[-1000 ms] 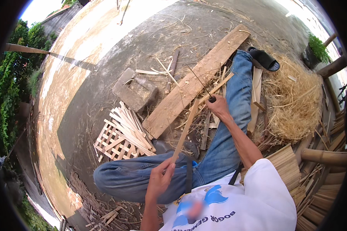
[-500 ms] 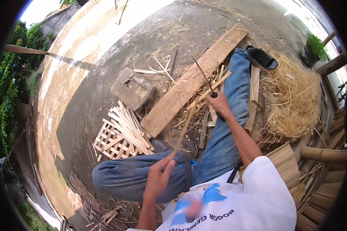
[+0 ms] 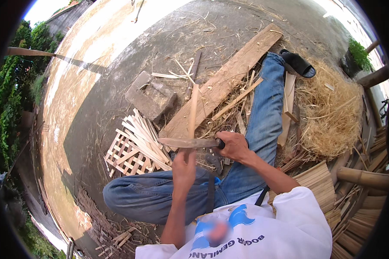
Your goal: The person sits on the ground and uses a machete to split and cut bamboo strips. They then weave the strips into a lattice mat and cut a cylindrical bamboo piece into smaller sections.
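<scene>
My right hand (image 3: 234, 146) is closed around the black handle of a knife (image 3: 187, 143). The knife's long, brownish blade points left and lies across a thin, pale bamboo strip (image 3: 194, 108). Below the blade, my left hand (image 3: 184, 169) grips the near end of this strip, its fingers partly smeared by motion. From there the strip runs away from me, its far end over a long wooden plank (image 3: 229, 77). Left of my left hand, several cut strips (image 3: 145, 136) lie fanned over a woven lattice piece (image 3: 120, 152).
A grey concrete block (image 3: 149, 97) sits left of the plank. Beyond my outstretched leg are a black sandal (image 3: 298, 64) and a heap of curly shavings (image 3: 333, 112). Bamboo slats (image 3: 311, 185) and a thick bamboo pole (image 3: 363, 177) are at the right.
The knife has come back toward me and swung from pointing away to pointing left across the strip. My left hand has risen slightly, and the strip now stands straighter away from me.
</scene>
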`<state>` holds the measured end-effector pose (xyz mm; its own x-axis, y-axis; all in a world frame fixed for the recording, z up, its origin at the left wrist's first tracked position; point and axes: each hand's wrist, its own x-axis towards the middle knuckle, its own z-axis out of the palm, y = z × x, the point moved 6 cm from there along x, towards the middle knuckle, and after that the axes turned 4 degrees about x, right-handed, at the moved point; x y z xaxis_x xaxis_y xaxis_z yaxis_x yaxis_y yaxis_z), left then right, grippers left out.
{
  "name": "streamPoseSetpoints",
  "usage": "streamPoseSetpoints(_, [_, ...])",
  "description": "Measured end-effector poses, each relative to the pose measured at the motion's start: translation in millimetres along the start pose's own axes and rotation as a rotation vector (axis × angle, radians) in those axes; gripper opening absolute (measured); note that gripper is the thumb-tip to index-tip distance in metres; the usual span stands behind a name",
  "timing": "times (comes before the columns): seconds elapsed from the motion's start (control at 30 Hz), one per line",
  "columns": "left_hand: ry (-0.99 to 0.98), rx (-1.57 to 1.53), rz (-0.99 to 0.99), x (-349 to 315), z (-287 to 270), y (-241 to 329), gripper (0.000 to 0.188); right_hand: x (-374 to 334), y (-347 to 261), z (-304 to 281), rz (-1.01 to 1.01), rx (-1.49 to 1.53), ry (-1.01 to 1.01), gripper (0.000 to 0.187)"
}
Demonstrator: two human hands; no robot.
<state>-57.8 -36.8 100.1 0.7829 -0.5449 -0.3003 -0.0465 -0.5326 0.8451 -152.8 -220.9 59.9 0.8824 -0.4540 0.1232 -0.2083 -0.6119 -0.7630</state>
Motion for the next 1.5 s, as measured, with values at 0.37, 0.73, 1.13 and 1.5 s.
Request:
streamPoseSetpoints(0.37, [0.035, 0.087, -0.007, -35.6, -12.3, 0.5, 0.037, 51.0, 86.9, -49.6, 0.392, -0.072, 0.155, 0.028])
streamPoseSetpoints(0.73, [0.097, 0.329, 0.149, -32.7, -11.6, 26.0, 0.035, 34.0, 64.1, -2.8, 0.334, -0.035, -0.011, 0.026])
streamPoseSetpoints(1.13, [0.070, 0.459, 0.226, -36.3, -10.4, 34.4, 0.035, 14.4, 28.3, -15.5, 0.183, -0.055, 0.056, 0.028])
streamPoseSetpoints(1.5, [0.197, -0.588, 0.051, 34.8, 5.8, 5.8, 0.027, 14.4, 31.7, 15.9, 0.605, 0.772, -0.124, 0.032])
